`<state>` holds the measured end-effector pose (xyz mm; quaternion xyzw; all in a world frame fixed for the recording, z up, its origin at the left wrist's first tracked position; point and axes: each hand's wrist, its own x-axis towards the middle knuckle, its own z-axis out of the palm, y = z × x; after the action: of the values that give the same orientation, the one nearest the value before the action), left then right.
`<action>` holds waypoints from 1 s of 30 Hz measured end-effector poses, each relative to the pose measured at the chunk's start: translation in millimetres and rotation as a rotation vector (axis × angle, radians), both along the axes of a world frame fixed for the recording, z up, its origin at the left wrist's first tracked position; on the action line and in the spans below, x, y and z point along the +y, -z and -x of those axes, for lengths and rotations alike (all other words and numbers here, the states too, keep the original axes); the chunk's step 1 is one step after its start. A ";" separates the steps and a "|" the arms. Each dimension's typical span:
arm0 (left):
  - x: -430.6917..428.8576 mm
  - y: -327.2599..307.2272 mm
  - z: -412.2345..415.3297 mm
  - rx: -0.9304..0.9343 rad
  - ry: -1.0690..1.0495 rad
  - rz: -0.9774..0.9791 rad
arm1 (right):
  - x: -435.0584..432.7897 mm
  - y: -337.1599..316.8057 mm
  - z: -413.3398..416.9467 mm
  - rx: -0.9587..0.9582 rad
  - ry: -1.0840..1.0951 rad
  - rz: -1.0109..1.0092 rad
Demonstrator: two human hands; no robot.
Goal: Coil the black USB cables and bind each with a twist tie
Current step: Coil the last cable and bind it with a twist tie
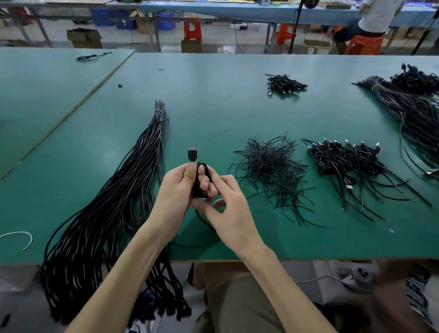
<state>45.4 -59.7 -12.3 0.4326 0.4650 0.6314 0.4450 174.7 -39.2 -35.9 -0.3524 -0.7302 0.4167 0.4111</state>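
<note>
The left hand (pixel 176 186) hides most of the coil (pixel 203 168).

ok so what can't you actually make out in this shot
Head view, coil: mostly covered by the left hand and right hand, so loop count and any tie on it are unclear.
Head view, far cable bundle: cut off by the right edge.
Head view, lower right corner: motion blur, unreadable.

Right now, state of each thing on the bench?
coil: part wound, untied, tail loose on table.
left hand: grips coil.
right hand: fingers at coil, grip unclear.
bundle: uncoiled, hanging over table edge.
ties: loose heap.
cable heap: lying loose, plugs showing.
</note>
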 end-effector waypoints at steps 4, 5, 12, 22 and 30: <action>-4.1 -4.3 -2.2 0.056 -0.004 -0.023 | -1.1 -1.3 2.0 0.033 0.069 -0.039; -4.3 -5.7 -5.3 0.094 -0.020 -0.036 | -0.8 -1.1 1.8 0.046 0.088 -0.039; -0.7 -6.1 -24.7 0.353 -0.197 -0.059 | -0.9 -0.7 0.2 0.129 0.099 -0.020; 0.4 -8.4 -12.1 0.546 -0.038 -0.007 | 1.4 3.7 2.0 0.067 0.127 0.030; -12.9 -9.3 -12.8 0.691 -0.142 -0.054 | -1.9 -0.4 1.8 0.066 0.137 -0.138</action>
<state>58.2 -72.6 -3.0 0.5988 0.6001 0.4893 0.2047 172.9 -41.1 -35.5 -0.3584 -0.7175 0.3477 0.4856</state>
